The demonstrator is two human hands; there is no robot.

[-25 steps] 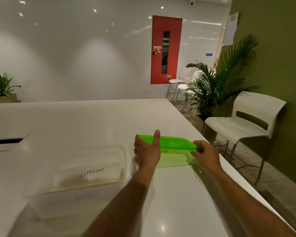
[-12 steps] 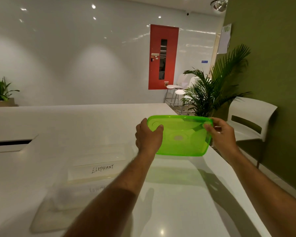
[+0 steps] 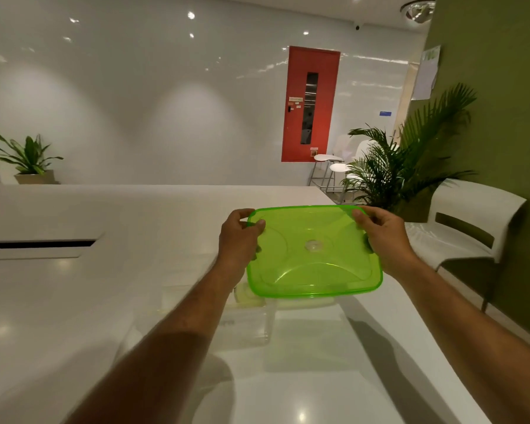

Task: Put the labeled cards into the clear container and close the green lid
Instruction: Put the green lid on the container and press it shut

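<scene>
1. The green lid [image 3: 314,250] is up off the white table [image 3: 74,301] now, held in the air between both hands. A second ago it lay flat on the tabletop near the far right edge.
2. The left hand [image 3: 238,238] grips the lid's left edge: thumb on the top face near the far corner, fingers curled under the rim.
3. The right hand [image 3: 380,237] pinches the right edge the same way, thumb on top at the far right corner, the fingers showing faintly through the green plastic below.
4. Half a second back the lid was tipped steeply toward the person. It sits closer to level now, near edge a little lower, its moulded top and centre disc facing up.
5. The lid has also come nearer and leftward, so that its near edge overhangs the clear container [image 3: 245,316].
6. That container rests on the table below and just left of the lid, partly behind the left forearm. It is blurred and nearly see-through, so its rim is hard to trace.
7. The cards inside are hidden this time; earlier one reading "ELEPHANT" showed plainly. Only a pale smudge of writing can be made out, perhaps a reflection.
8. Lid and container are apart, with the lid not yet seated.
9. Beyond the table's right edge stand a white chair [image 3: 471,221] and a potted palm [image 3: 401,166].
</scene>
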